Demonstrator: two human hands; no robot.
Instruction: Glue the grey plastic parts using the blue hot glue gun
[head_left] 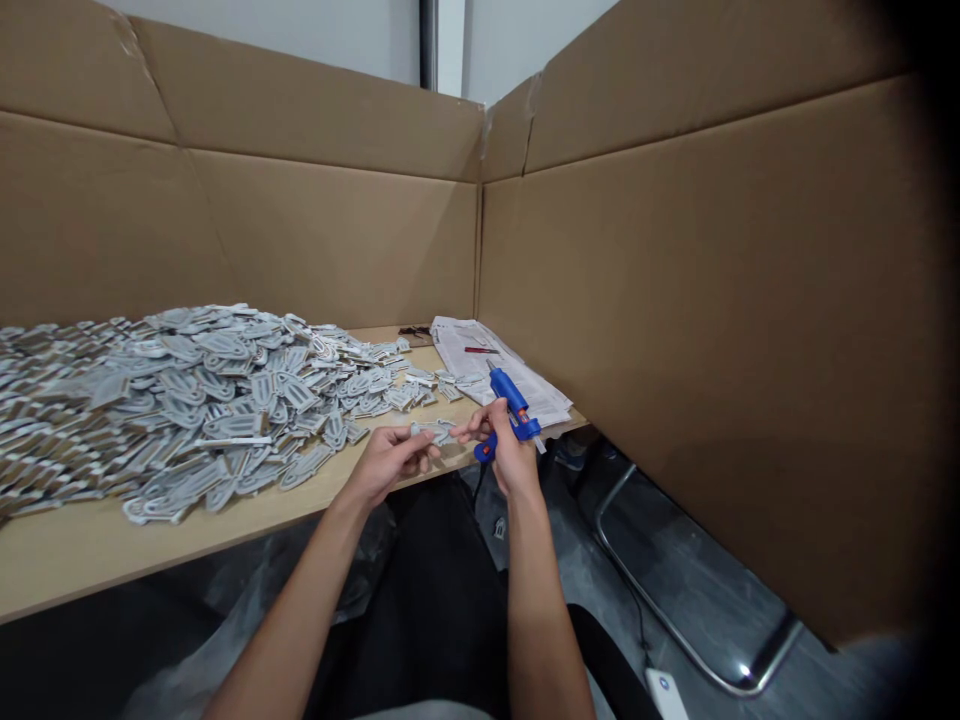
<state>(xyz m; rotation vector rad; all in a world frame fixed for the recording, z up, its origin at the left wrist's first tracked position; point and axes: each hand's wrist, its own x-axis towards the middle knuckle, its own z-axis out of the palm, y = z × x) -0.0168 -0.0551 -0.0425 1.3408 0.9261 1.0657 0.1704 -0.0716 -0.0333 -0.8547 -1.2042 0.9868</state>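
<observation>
My right hand (pixel 510 450) is wrapped round a blue hot glue gun (pixel 511 395), its nozzle pointing up and away from me. Fingers of that hand reach left toward a small grey-and-white flat piece (pixel 436 430). The other end of this piece is pinched in my left hand (pixel 394 460), just above the table's front edge. Whether the right fingertips touch the piece I cannot tell. A large heap of similar grey pieces (pixel 225 390) spreads over the table to the left of my hands.
Rows of stacked pieces (pixel 52 430) fill the left of the wooden table (pixel 247 525). Printed papers (pixel 517 375) with a red pen (pixel 481 350) lie at the back right. Tall cardboard walls (pixel 675 280) enclose the table. A metal chair frame (pixel 675 630) and a white power strip (pixel 666 692) are below right.
</observation>
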